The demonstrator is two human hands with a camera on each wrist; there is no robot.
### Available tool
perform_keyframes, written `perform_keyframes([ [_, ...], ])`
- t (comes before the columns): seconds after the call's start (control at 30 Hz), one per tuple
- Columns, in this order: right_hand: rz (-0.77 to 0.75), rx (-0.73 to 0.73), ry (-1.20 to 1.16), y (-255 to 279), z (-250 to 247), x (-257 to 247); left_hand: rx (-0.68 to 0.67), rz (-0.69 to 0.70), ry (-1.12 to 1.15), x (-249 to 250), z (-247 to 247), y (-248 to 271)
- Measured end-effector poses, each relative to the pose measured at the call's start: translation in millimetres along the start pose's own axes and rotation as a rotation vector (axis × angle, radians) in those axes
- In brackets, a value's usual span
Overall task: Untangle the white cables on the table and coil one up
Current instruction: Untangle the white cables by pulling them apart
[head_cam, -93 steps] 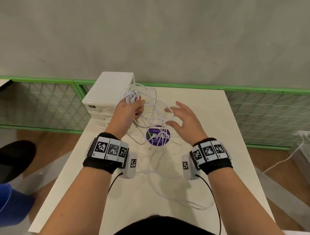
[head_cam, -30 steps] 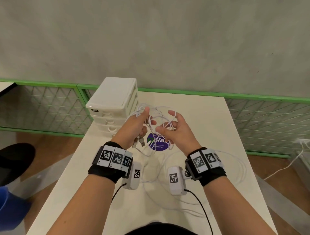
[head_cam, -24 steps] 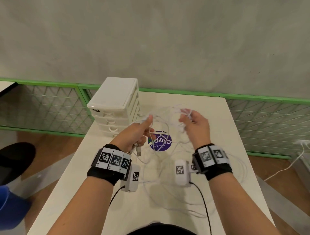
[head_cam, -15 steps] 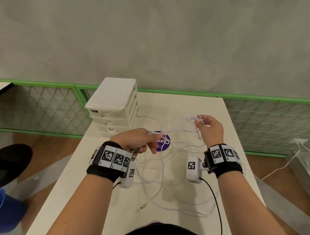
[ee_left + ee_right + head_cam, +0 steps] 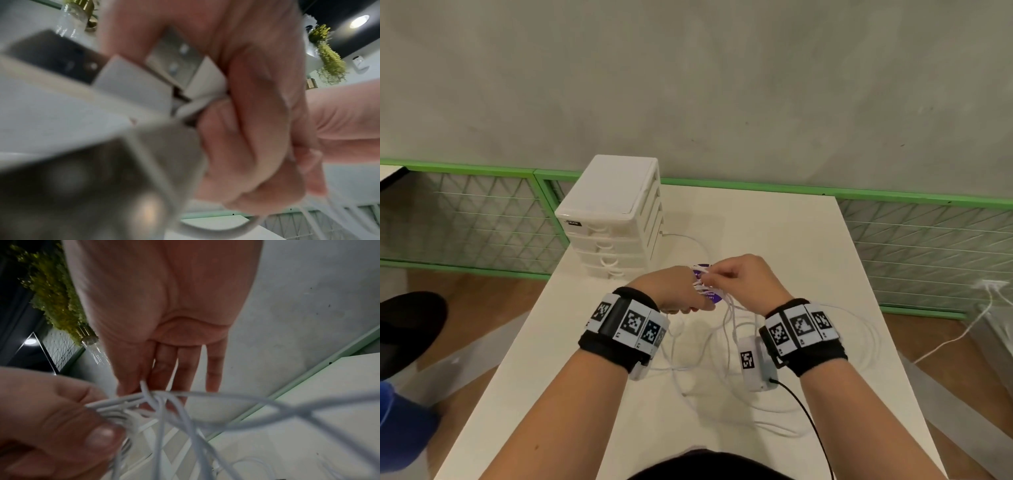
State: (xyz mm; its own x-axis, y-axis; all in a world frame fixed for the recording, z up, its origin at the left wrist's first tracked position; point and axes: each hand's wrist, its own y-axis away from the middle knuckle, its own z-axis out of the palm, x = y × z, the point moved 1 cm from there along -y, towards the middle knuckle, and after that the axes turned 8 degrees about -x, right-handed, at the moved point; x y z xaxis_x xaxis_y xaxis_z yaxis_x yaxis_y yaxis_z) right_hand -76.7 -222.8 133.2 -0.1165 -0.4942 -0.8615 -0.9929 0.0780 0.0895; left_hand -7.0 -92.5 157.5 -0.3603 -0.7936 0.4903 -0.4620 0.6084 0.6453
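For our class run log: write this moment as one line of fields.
left hand: grips white cables and plugs | right hand: pinches strands | place: above table | coil: not yet

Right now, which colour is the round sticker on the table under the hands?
Purple, with small white lettering: the round sticker shows best in the head view, mostly hidden by the hands.

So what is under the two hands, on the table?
A purple sticker, mostly covered by the left hand and right hand, and loose white cables on the table. The sticker's text cannot be read.
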Motion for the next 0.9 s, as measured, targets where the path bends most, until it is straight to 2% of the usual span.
perform_keyframes([
  [0.1,0.015,0.19,0.105,-2,-17,10,0.027,0.023,0.087,-12,-1,7],
  [0.23,0.211,0.492,-0.03,8,-51,50,0.19,0.104,0.333,-31,-21,20],
  [0.33,0.308,0.563,-0.221,16,-57,72,0.358,0.138,0.389,-33,-31,25],
  [0.4,0.312,0.605,-0.243,18,-53,76,0.458,0.162,0.452,-31,-34,25],
  [0.5,0.311,0.531,-0.073,21,-49,70,0.478,0.223,0.524,-23,-39,27],
  [0.57,0.332,0.466,0.086,21,-47,66,0.448,0.248,0.477,-14,-39,29],
  [0.6,0.292,0.492,0.107,22,-44,59,0.441,0.25,0.434,-9,-38,30],
  [0.67,0.025,0.594,0.118,24,-37,34,0.427,0.244,0.333,1,-36,30],
  [0.7,-0.136,0.585,0.116,24,-31,19,0.412,0.245,0.291,5,-35,30],
  [0.73,-0.263,0.518,0.079,23,-25,7,0.4,0.256,0.266,9,-33,30],
  [0.77,-0.308,0.407,0.006,20,-18,-2,0.395,0.275,0.259,13,-31,29],
  [0.83,-0.238,0.225,-0.138,14,-4,-10,0.445,0.329,0.259,19,-29,30],
  [0.9,-0.157,0.218,-0.076,12,6,-1,0.555,0.383,0.289,21,-31,32],
])
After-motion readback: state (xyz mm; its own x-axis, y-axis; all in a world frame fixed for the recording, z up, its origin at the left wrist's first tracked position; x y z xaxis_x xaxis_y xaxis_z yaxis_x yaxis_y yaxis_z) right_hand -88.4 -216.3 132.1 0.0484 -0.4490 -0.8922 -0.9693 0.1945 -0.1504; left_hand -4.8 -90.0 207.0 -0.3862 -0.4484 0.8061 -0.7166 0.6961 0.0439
